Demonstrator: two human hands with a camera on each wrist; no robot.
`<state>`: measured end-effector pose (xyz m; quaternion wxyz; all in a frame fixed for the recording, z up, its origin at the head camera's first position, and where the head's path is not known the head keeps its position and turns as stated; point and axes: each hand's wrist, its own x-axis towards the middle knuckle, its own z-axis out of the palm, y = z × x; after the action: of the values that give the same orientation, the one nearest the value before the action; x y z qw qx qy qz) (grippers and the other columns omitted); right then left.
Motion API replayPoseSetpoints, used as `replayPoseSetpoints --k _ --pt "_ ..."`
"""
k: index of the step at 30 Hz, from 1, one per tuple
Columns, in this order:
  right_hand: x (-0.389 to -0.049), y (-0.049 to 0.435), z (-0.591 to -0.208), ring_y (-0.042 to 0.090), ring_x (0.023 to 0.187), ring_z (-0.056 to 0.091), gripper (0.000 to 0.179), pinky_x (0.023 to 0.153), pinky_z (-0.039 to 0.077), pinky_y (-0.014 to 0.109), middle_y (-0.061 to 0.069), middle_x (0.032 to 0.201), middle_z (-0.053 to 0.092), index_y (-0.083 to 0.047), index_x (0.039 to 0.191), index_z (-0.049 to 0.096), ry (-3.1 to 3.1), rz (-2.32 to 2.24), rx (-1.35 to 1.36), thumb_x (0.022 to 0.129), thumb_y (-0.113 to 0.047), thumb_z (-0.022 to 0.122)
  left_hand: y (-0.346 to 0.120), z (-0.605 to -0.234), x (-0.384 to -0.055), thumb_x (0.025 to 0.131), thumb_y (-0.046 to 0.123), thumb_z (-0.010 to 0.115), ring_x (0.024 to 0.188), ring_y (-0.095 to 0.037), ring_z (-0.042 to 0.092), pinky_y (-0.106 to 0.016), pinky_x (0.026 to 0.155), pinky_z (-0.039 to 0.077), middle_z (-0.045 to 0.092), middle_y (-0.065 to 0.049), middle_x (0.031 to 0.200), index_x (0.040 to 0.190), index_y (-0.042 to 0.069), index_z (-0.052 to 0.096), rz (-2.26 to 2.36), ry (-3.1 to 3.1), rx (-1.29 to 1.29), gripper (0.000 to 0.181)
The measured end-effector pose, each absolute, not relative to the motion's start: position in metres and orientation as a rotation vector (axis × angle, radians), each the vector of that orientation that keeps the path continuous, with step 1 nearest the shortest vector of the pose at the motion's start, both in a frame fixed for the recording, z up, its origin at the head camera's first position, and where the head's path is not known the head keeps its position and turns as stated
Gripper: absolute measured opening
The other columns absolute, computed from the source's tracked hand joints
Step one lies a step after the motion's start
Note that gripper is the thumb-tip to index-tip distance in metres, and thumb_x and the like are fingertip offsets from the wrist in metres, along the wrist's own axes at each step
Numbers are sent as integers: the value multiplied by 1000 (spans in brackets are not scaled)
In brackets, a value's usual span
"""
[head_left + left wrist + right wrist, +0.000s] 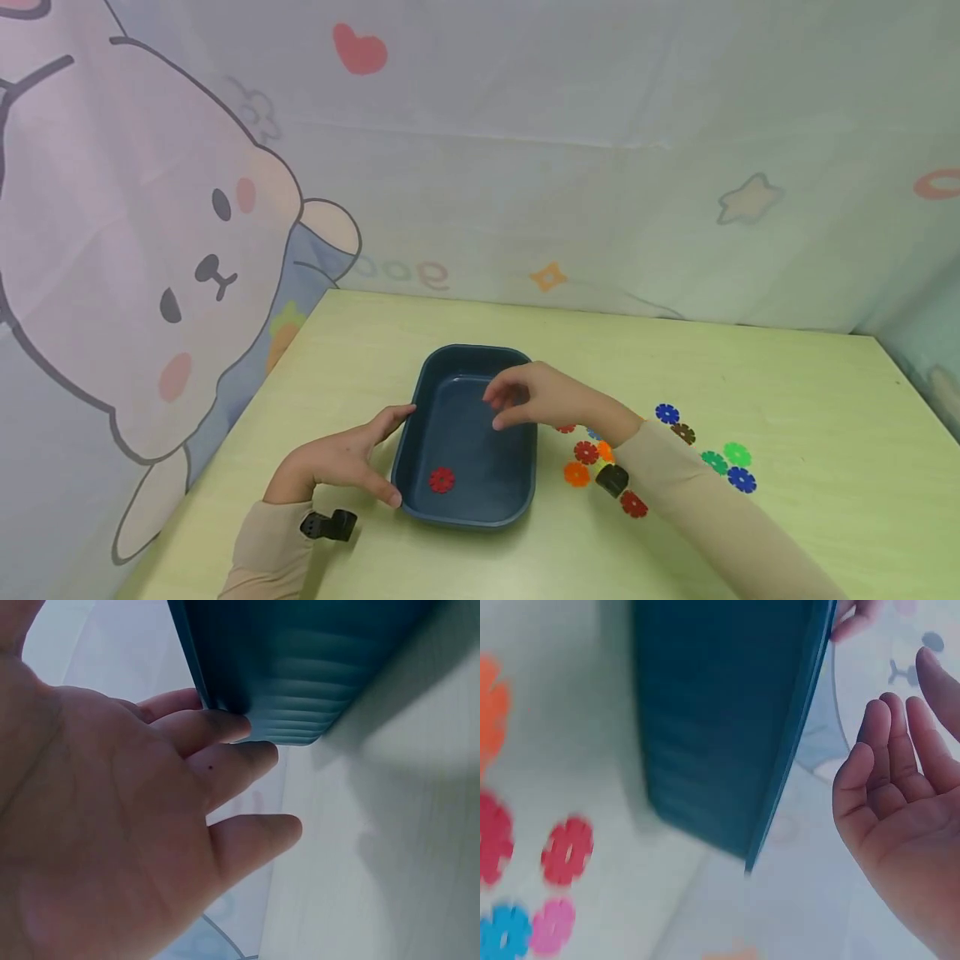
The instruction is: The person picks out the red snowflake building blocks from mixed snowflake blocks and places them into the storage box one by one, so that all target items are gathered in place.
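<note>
A dark blue rectangular tray (468, 521) stands on the table with one red flower-shaped plastic disc (442, 480) inside, toward its near end. My left hand (337, 458) is spread along the tray's left side, thumb by the near corner and fingertips at the rim. In the left wrist view its fingers (240, 765) lie relaxed against the outer wall. Over the tray's right half hovers my right hand (543, 396), fingers loosely bent. The right wrist view shows the bare palm of that hand (907, 802) above the rim, holding nothing.
Right of the tray lie several notched discs: orange (577, 475), red (633, 504), blue (742, 480), green (737, 454) and brown (683, 432). My right forearm passes above some of them. A printed cloth (562, 167) hangs behind the table.
</note>
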<state>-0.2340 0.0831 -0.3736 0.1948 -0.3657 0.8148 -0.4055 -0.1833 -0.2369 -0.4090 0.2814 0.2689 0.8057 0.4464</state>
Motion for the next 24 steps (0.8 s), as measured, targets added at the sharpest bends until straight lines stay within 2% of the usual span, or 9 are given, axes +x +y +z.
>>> replayPoseSetpoints --k 5,11,16,24 --pt "-235 106 -371 13 88 61 30 80 52 29 3 102 66 -7 111 67 2352 -1125 -1019 85 -19 75 -238 -410 -183 73 25 85 146 -43 1 -64 111 12 4 -21 159 152 2 4 1193 2152 722 116" --pt "-238 130 -374 16 89 60 31 78 52 32 8 101 66 -3 112 66 2403 -1136 -988 86 -18 74 -238 -410 -183 72 26 86 146 -42 0 -63 112 11 1 -20 160 153 2 1 1192 2152 720 119" --pt "-244 143 -385 17 88 60 28 78 52 32 4 97 65 -4 111 67 2442 -1130 -937 86 -16 73 -239 -410 -183 72 26 86 146 -42 0 -63 112 11 -1 -20 160 154 2 -3 1198 2140 718 122" --pt "-255 155 -410 20 91 57 31 75 50 33 15 102 65 1 111 65 2438 -1093 -869 87 -17 73 -239 -411 -184 72 27 86 146 -42 0 -64 112 11 -3 -18 161 154 5 -5 1210 2128 745 125"
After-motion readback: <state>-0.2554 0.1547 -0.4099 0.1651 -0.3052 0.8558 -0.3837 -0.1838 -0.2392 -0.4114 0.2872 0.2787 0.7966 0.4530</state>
